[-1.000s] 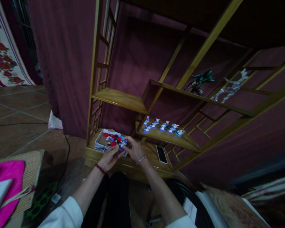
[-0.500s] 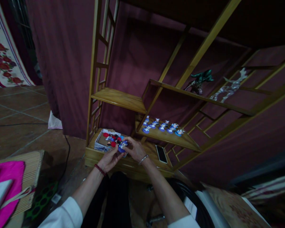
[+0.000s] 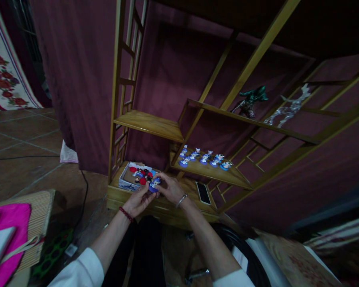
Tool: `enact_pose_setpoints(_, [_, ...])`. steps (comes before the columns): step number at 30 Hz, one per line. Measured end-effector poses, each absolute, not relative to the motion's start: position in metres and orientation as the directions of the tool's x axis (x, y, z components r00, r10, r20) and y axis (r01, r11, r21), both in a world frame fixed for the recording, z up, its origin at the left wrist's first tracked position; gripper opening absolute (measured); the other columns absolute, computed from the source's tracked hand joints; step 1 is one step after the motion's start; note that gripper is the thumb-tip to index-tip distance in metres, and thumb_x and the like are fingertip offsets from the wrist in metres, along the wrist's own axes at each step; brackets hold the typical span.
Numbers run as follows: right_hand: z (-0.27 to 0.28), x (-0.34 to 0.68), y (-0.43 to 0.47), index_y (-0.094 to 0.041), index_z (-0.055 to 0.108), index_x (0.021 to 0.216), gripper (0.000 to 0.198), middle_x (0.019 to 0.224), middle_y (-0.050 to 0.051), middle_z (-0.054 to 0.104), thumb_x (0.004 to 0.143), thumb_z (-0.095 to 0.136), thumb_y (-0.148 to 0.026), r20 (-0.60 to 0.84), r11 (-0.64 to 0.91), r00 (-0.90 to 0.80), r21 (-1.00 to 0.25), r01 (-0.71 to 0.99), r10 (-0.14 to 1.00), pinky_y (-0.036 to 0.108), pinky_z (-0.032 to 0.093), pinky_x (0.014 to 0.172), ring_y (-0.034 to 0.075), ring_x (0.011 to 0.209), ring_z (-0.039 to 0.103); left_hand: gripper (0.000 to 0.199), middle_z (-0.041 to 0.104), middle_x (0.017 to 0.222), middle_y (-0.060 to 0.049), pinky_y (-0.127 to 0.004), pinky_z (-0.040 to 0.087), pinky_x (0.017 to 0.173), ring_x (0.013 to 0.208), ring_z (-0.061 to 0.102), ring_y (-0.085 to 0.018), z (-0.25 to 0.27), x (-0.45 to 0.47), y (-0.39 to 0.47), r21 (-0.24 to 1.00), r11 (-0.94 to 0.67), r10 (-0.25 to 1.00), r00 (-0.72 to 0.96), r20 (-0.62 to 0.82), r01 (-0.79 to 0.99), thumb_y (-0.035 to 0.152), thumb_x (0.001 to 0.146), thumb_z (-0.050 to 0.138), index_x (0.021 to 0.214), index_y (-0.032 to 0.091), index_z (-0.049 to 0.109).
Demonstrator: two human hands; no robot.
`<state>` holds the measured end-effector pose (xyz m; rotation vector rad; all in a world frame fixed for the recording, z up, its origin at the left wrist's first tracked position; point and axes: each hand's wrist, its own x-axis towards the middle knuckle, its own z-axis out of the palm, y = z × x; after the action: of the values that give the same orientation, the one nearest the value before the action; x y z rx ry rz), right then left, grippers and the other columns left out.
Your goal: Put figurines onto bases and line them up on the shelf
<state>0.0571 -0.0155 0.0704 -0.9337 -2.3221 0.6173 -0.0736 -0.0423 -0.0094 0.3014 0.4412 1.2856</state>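
Observation:
A small purple-and-white figurine (image 3: 154, 183) on a round purple base is held between both hands, in front of the box. My left hand (image 3: 139, 200) is closed on its base from below left. Fingers of my right hand (image 3: 170, 189) grip its upper right side. Just behind it stands an open cardboard box (image 3: 126, 184) with several red, black and blue figurines (image 3: 142, 174) inside, partly hidden by my hands. On the shelf (image 3: 215, 173) to the right, several similar purple and blue figurines (image 3: 204, 159) stand upright in loose rows.
A phone (image 3: 203, 193) lies on the cabinet's lower board. Higher up, a green dragon-like statue (image 3: 251, 100) and a clear deer-shaped ornament (image 3: 290, 108) stand on a shelf. A black chair (image 3: 242, 247) is at lower right; a woven-topped table (image 3: 42, 215) with a pink cloth is at left.
The view has shifted very slightly. Both hands keep hold of the figurine at almost the same spot.

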Motion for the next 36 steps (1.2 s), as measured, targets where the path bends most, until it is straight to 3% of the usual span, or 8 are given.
enact_pose_setpoints(8, [0.064,0.060,-0.008,-0.023,0.050,0.106,0.032,0.096,0.000,0.059,0.073,0.052,-0.021,0.330,0.609,-0.568,-0.673,0.420,0.754,0.028,0.042,0.078,0.014,0.084,0.055,0.016,0.062,0.087,-0.009,-0.025,0.051,0.072,0.075,0.060,-0.013,-0.008,-0.076,-0.036,0.460,0.219,0.976,0.195,-0.099,-0.861,0.018,0.075,0.055,0.088,0.009,0.058])
enact_pose_setpoints(17, [0.058,0.064,-0.006,-0.024,0.044,0.116,0.043,0.104,0.002,0.057,0.073,0.052,-0.022,0.320,0.562,-0.538,-0.736,0.377,0.780,0.029,0.045,0.077,0.015,0.088,0.054,0.016,0.063,0.082,-0.007,-0.025,0.052,0.070,0.069,0.060,-0.010,0.003,-0.072,-0.035,0.419,0.220,0.973,0.167,-0.160,-0.881,0.020,0.075,0.054,0.085,0.009,0.059])
enact_pose_setpoints(29, [0.047,0.072,-0.002,-0.024,0.048,0.112,0.042,0.095,0.002,0.061,0.071,0.055,-0.024,0.315,0.474,-0.410,-0.794,0.381,0.856,0.029,0.047,0.072,0.014,0.080,0.057,0.013,0.063,0.084,-0.006,-0.025,0.051,0.071,0.076,0.060,-0.012,-0.001,-0.063,-0.027,0.467,0.211,0.978,0.180,-0.110,-0.859,0.021,0.075,0.055,0.083,0.011,0.059])
enact_pose_setpoints(36, [0.046,0.081,-0.002,-0.021,0.056,0.097,0.028,0.089,0.000,0.062,0.070,0.057,-0.028,0.367,0.517,-0.382,-0.730,0.446,0.848,0.028,0.044,0.075,0.014,0.080,0.057,0.014,0.063,0.087,-0.007,-0.025,0.051,0.072,0.076,0.060,-0.012,-0.003,-0.052,-0.029,0.492,0.239,0.971,0.220,-0.099,-0.837,0.018,0.073,0.057,0.086,0.010,0.059])
